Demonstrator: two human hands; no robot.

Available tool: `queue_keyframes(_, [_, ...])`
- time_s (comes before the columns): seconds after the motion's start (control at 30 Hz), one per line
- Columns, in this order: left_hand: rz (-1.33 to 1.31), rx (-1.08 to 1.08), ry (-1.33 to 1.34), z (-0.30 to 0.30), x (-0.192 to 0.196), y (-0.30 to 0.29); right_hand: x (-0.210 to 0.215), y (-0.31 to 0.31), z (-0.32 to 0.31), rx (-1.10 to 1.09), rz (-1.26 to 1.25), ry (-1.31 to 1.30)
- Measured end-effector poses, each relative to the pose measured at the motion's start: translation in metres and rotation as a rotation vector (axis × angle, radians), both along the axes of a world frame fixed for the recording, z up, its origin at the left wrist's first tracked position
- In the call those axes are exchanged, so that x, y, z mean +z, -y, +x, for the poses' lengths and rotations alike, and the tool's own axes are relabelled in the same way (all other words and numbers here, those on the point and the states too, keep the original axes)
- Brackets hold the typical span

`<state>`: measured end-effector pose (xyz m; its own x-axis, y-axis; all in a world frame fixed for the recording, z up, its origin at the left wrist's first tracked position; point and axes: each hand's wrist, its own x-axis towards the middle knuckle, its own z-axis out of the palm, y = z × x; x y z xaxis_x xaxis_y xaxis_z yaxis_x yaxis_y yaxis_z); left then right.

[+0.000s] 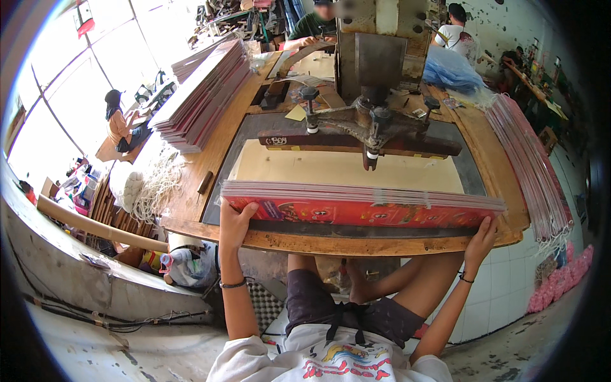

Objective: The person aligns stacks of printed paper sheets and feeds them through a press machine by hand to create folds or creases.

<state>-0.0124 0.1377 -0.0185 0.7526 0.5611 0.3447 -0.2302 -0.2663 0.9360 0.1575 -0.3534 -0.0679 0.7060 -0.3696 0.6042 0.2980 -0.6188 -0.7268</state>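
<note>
A thick stack of flat red printed sheets (363, 207) lies along the near edge of the wooden worktable (382, 243), below a press. My left hand (235, 223) grips the stack's left end, fingers curled over its corner. My right hand (482, 239) presses against the stack's right end from below. Behind the stack a cream board (344, 169) lies on the dark press bed. The metal press head (372, 121) hangs over that board, apart from the stack.
A tall pile of similar sheets (203, 95) sits at the back left, another fanned pile (531, 165) runs down the right edge. White cord bundles (153, 184) hang off the left. A blue plastic bag (452, 70) lies at the back right. Other people sit at the far side and left.
</note>
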Motion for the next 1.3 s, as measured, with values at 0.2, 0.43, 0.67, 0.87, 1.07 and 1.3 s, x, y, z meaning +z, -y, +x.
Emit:
queue_keyframes(0.2, [0.087, 0.040, 0.004, 0.001, -0.005, -0.002, 0.000, 0.003, -0.002, 0.021, -0.014, -0.002])
queue_keyframes(0.43, [0.067, 0.082, -0.021, -0.002, -0.015, -0.006, 0.015, -0.006, -0.004, 0.061, 0.022, 0.002])
queue_keyframes(0.67, [0.017, 0.100, -0.036, 0.000, -0.012, -0.004, 0.009, -0.003, 0.001, 0.070, 0.036, 0.029])
queue_keyframes(0.87, [0.032, 0.067, -0.015, -0.001, -0.011, -0.006, 0.004, -0.004, -0.001, 0.052, 0.076, 0.029])
queue_keyframes(1.07, [0.022, 0.073, -0.009, 0.001, -0.008, -0.002, -0.001, 0.000, 0.002, -0.022, 0.022, 0.077])
queue_keyframes(1.3, [0.039, 0.089, -0.044, 0.000, -0.012, -0.004, 0.008, -0.004, -0.001, 0.058, 0.037, 0.011])
